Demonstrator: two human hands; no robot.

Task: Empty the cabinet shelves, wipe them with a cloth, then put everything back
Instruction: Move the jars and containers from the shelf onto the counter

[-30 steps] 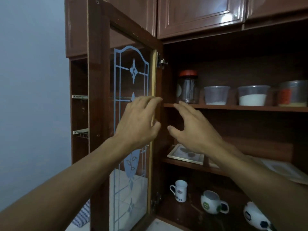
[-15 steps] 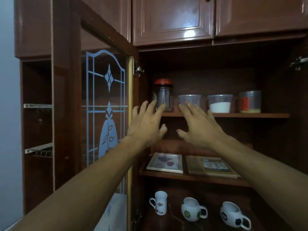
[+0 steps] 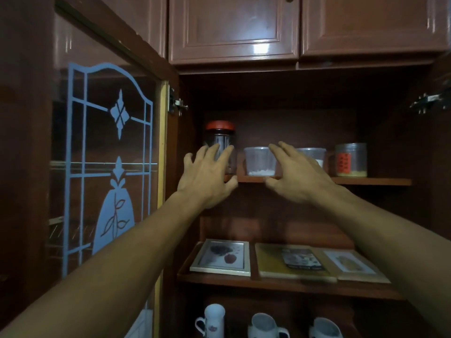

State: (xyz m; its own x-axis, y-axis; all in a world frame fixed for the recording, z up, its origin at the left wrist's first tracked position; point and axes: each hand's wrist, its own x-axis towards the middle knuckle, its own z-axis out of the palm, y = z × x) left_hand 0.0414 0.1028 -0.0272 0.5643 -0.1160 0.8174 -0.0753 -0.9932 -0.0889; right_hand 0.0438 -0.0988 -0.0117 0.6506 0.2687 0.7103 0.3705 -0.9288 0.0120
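both hands open at the top shelf [image 3: 371,181], nothing held yet
left hand [image 3: 207,176], fingers [image 3: 214,152] spread wide, is just in front of the upright red-lidded jar [image 3: 220,140] at the shelf's left end and nearer to it; right hand [image 3: 296,174], equally wide, fronts the clear tub [image 3: 258,161] beside it.

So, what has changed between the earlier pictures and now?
Both hands rose from near the door edge toward the top shelf: the left hand is now before the red-lidded jar, the right hand before the clear tub. Neither grips anything. Nothing else moved.
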